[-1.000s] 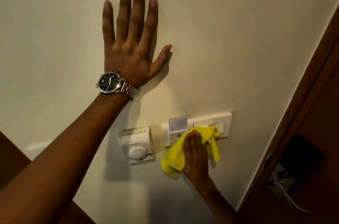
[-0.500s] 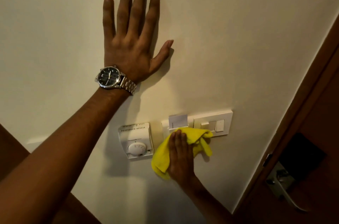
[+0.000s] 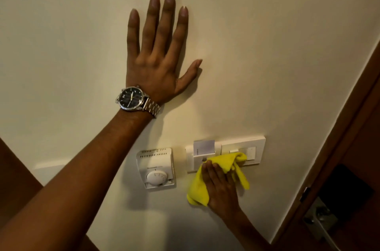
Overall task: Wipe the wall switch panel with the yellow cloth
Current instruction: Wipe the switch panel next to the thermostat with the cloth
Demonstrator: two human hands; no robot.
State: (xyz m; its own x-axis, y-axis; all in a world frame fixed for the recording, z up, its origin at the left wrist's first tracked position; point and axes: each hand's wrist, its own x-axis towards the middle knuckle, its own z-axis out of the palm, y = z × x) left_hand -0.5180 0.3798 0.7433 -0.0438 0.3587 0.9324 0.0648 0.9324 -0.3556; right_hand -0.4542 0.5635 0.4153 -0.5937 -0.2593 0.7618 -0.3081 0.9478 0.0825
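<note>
A white wall switch panel is mounted low on the cream wall, with a key card standing in its left slot. My right hand presses a crumpled yellow cloth flat against the panel's lower middle, and the cloth hangs down past the panel's bottom edge. My left hand lies flat on the wall well above, fingers spread, with a steel wristwatch on the wrist.
A white thermostat with a round dial sits on the wall just left of the panel. A brown wooden door frame runs along the right, with a metal door handle at the lower right.
My right hand slid the cloth left along the panel, then back toward the right. My left hand stays flat on the wall.
</note>
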